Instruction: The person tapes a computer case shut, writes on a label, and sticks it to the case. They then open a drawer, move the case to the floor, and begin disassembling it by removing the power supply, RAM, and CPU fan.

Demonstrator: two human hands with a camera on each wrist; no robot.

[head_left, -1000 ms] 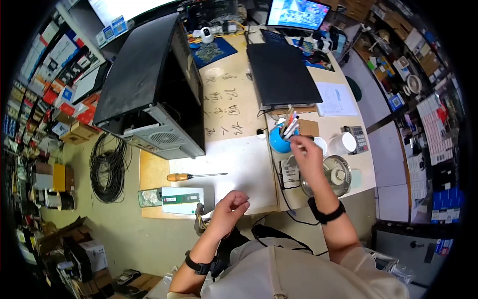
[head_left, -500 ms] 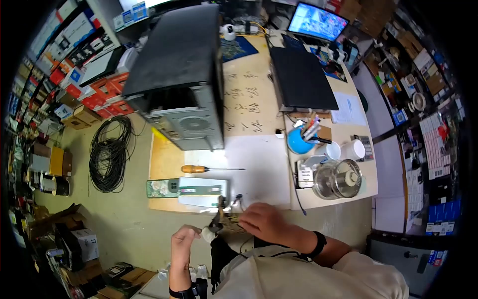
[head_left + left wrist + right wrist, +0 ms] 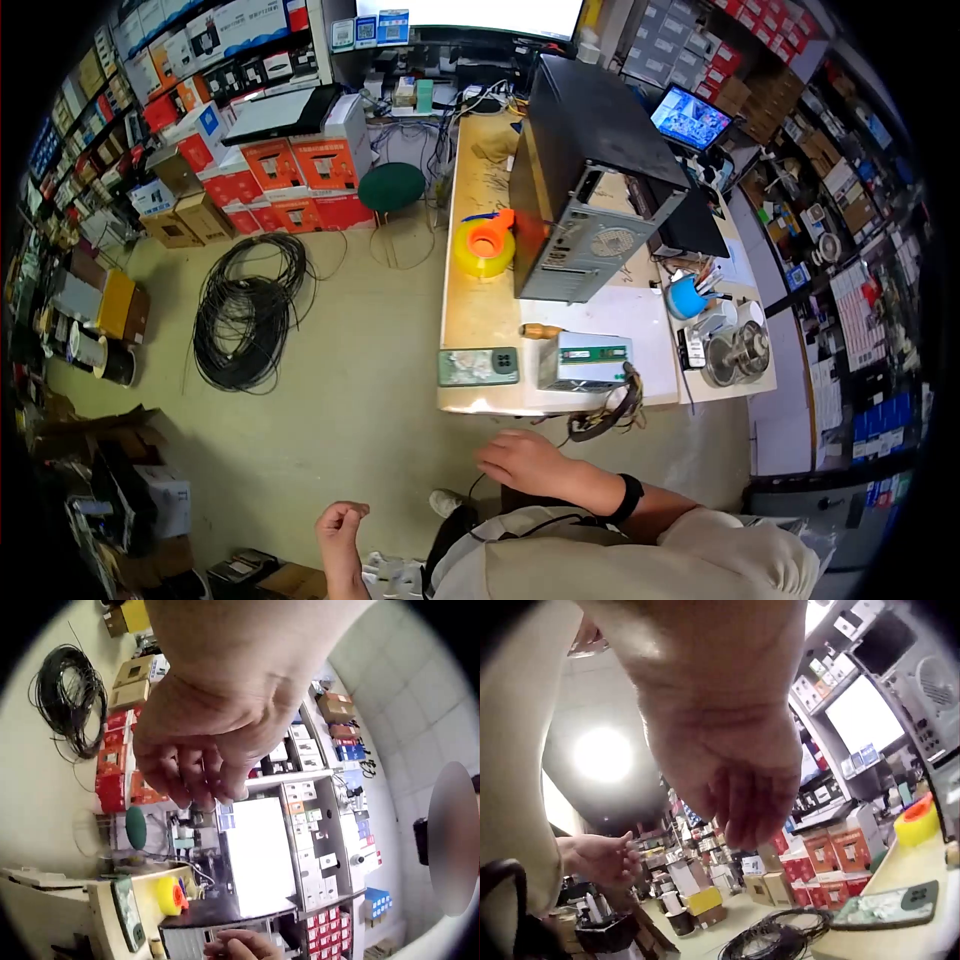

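Observation:
Both hands are off the table, in front of the body. My left hand (image 3: pixel 342 522), low in the head view, has loosely bent fingers and holds nothing; the left wrist view shows the same hand (image 3: pixel 217 750) from the palm side. Below the table's front edge hangs my right hand (image 3: pixel 522 462), fingers loosely curled with nothing in them, also visible as the right hand (image 3: pixel 739 787) in the right wrist view. Nearest to it are a patterned phone (image 3: pixel 478 367) and a metal box (image 3: pixel 580 374) with a green memory module (image 3: pixel 597 354) on top.
A black computer case (image 3: pixel 600 130) stands on the table, with yellow tape (image 3: pixel 484 262) left of it and a screwdriver (image 3: pixel 542 331) in front. Cables (image 3: pixel 600 418) hang over the front edge. Coiled black cable (image 3: pixel 248 315) lies on the floor; a green stool (image 3: pixel 391 187) stands behind.
The head view has swung left, bringing the yellow tape and stool into view. My right hand has come from the blue pen cup to the body, and my left hand has moved away from the table edge.

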